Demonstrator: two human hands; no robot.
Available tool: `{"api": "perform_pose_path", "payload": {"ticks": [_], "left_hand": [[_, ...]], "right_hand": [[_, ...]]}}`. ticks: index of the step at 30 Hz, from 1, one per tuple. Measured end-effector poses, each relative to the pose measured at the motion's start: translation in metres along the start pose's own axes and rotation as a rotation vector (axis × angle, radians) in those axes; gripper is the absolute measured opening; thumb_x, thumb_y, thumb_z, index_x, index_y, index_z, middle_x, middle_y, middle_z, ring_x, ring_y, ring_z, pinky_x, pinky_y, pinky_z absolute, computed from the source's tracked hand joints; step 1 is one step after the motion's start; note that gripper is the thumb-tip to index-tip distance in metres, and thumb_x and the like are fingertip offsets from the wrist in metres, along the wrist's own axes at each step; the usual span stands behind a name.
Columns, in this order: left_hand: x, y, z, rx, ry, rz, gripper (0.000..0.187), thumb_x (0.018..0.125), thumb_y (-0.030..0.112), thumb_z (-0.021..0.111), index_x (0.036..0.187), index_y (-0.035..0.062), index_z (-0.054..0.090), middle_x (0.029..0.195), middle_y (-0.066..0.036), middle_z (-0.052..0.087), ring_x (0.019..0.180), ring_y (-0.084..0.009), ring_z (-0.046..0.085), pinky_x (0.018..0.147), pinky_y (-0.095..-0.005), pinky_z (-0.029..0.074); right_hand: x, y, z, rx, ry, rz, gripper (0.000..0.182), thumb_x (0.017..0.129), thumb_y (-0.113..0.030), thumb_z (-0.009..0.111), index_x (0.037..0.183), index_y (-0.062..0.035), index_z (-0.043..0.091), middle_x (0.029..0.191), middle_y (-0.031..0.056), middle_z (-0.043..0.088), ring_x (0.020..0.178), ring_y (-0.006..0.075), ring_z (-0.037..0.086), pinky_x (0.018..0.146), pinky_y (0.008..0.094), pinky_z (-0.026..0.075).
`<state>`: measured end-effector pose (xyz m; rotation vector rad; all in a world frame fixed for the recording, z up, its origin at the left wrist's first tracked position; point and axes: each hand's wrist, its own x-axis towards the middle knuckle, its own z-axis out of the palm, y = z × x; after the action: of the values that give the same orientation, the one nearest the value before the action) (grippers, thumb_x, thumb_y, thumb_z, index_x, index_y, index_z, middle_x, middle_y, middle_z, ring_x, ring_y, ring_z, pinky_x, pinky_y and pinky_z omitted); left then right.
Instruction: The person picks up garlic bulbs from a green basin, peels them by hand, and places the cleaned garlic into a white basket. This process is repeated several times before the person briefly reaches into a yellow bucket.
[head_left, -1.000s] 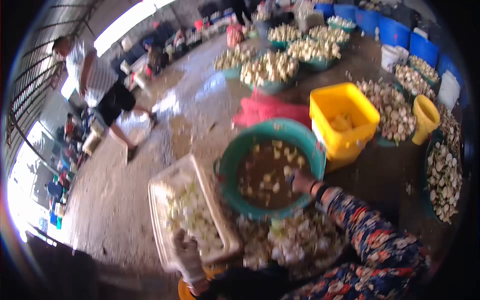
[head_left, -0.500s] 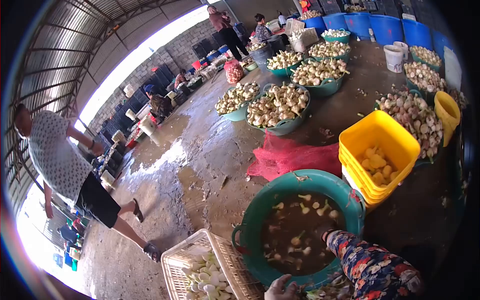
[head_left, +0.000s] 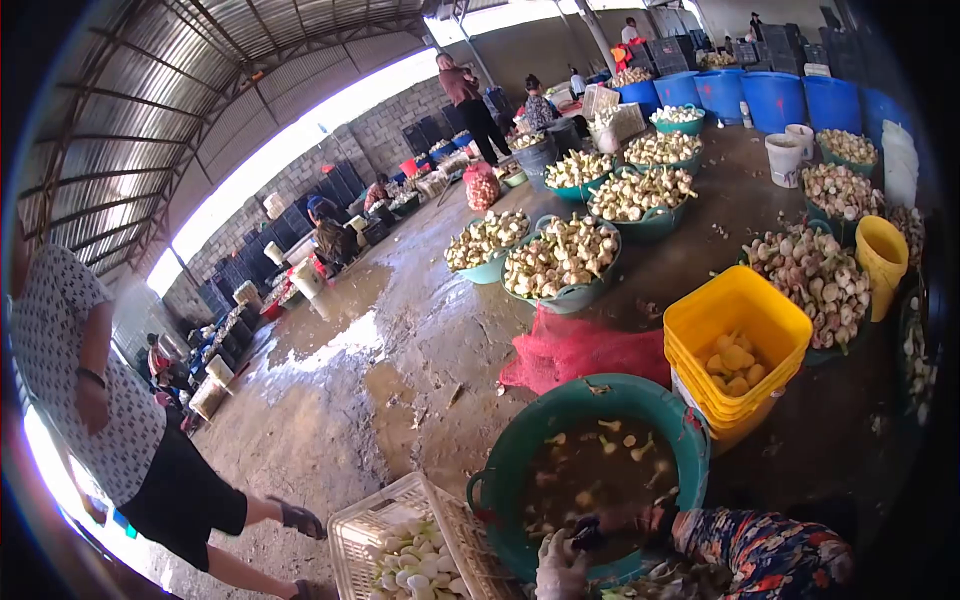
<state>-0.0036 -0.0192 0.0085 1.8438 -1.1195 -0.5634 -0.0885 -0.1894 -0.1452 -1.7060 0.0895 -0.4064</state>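
My left hand [head_left: 562,568], in a pale glove, is at the near rim of the green tub [head_left: 492,455], its fingers bent and together. From the right, my right hand [head_left: 622,519] reaches over the tub below a floral sleeve [head_left: 765,550]; it is blurred, with its fingers closed. Between the two hands is a small dark thing [head_left: 588,533], too unclear to name. Brown water [head_left: 575,480] fills the tub, and garlic bulbs [head_left: 640,447] float in it. Trimmed leafy scraps [head_left: 680,580] lie below my hands.
A white crate [head_left: 345,530] of peeled garlic stands left of the tub. Stacked yellow buckets [head_left: 690,385] and a red net sack [head_left: 580,352] lie beyond it. Basins of garlic [head_left: 565,298] stand farther off. At the left, a person [head_left: 90,380] stands near the crate.
My right hand has risen out of the water and come toward my left hand, which has moved slightly up. The person at the left is nearer. The view has shifted.
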Motion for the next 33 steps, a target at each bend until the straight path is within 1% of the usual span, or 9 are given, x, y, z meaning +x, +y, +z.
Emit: {"api": "perform_pose_path", "payload": {"ticks": [1,3,5,16,19,21,24,30,33], "left_hand": [[-0.003,0.005,-0.002,-0.04,0.02,-0.021,0.051,0.08,0.018,0.068,0.126,0.0042,0.05,0.123,-0.021,0.051,0.113,-0.0337,0.051,0.092,-0.0394,0.045],[-0.011,0.008,0.0,-0.036,0.125,0.111,0.037,0.083,0.022,0.066,0.116,0.0061,0.059,0.105,-0.017,0.062,0.093,-0.0292,0.062,0.08,-0.0372,0.05],[-0.026,0.019,-0.003,0.0,0.107,0.107,0.036,0.083,0.023,0.066,0.115,0.0069,0.06,0.105,-0.017,0.062,0.093,-0.0293,0.062,0.081,-0.0367,0.05],[-0.055,0.028,-0.005,0.047,0.002,0.119,0.04,0.076,0.023,0.069,0.112,0.0074,0.063,0.101,-0.016,0.064,0.091,-0.0287,0.062,0.081,-0.0368,0.05],[-0.052,0.018,-0.004,0.308,-0.042,0.179,0.036,0.082,0.004,0.065,0.117,0.0017,0.055,0.096,-0.009,0.062,0.079,-0.0136,0.06,0.064,-0.0238,0.049],[-0.051,0.015,-0.003,-0.115,-0.122,-0.007,0.04,0.077,0.022,0.068,0.113,0.0063,0.062,0.107,-0.014,0.065,0.098,-0.0282,0.061,0.084,-0.0353,0.048],[-0.056,0.041,-0.013,-0.528,-0.178,-0.379,0.038,0.083,0.01,0.067,0.117,0.0003,0.055,0.096,-0.01,0.063,0.081,-0.0148,0.062,0.066,-0.0251,0.051],[-0.045,-0.002,-0.01,-0.995,-0.345,-0.414,0.038,0.092,0.024,0.059,0.12,-0.0004,0.053,0.097,-0.005,0.063,0.081,-0.0119,0.06,0.067,-0.0237,0.049],[-0.045,0.004,-0.006,-0.656,-0.179,-0.353,0.049,0.084,0.018,0.069,0.126,0.0015,0.049,0.095,-0.006,0.061,0.074,-0.0122,0.058,0.065,-0.0246,0.05]], "right_hand": [[-0.009,-0.077,-0.001,0.073,0.03,0.249,0.027,0.079,-0.026,0.068,0.096,-0.0073,0.061,0.083,0.0052,0.063,0.073,0.0131,0.056,0.069,0.0335,0.045],[-0.025,-0.08,0.014,-0.06,0.107,0.05,0.029,0.079,-0.025,0.069,0.1,-0.0077,0.06,0.084,0.0039,0.063,0.073,0.0123,0.056,0.07,0.0338,0.046],[-0.04,-0.082,0.033,-0.191,0.185,-0.146,0.031,0.079,-0.024,0.07,0.104,-0.008,0.06,0.084,0.0026,0.063,0.074,0.0115,0.057,0.071,0.0342,0.046],[-0.074,-0.126,0.057,0.337,0.343,0.263,0.028,0.088,-0.024,0.063,0.105,-0.0035,0.061,0.084,0.0023,0.062,0.069,0.0089,0.058,0.059,0.0245,0.049],[-0.078,-0.139,0.052,0.308,0.302,0.315,0.022,0.089,-0.026,0.062,0.095,-0.005,0.064,0.081,0.0001,0.062,0.071,0.0074,0.055,0.063,0.0251,0.047],[-0.077,-0.114,0.049,0.201,0.282,0.322,0.02,0.089,-0.024,0.063,0.095,-0.0053,0.064,0.081,0.0003,0.062,0.072,0.0073,0.055,0.064,0.0254,0.047],[-0.075,-0.095,0.043,0.002,0.284,0.292,0.018,0.087,-0.022,0.064,0.096,-0.0059,0.065,0.083,0.0009,0.063,0.074,0.0072,0.055,0.066,0.0258,0.047],[-0.075,-0.126,0.056,0.001,0.4,0.246,0.021,0.084,-0.021,0.065,0.099,-0.0066,0.064,0.087,0.0007,0.064,0.078,0.0074,0.056,0.068,0.0269,0.048],[-0.077,-0.183,0.068,0.43,0.416,0.261,0.021,0.087,-0.022,0.063,0.1,-0.0066,0.064,0.09,0.0016,0.064,0.08,0.0076,0.057,0.071,0.0268,0.048]]}}
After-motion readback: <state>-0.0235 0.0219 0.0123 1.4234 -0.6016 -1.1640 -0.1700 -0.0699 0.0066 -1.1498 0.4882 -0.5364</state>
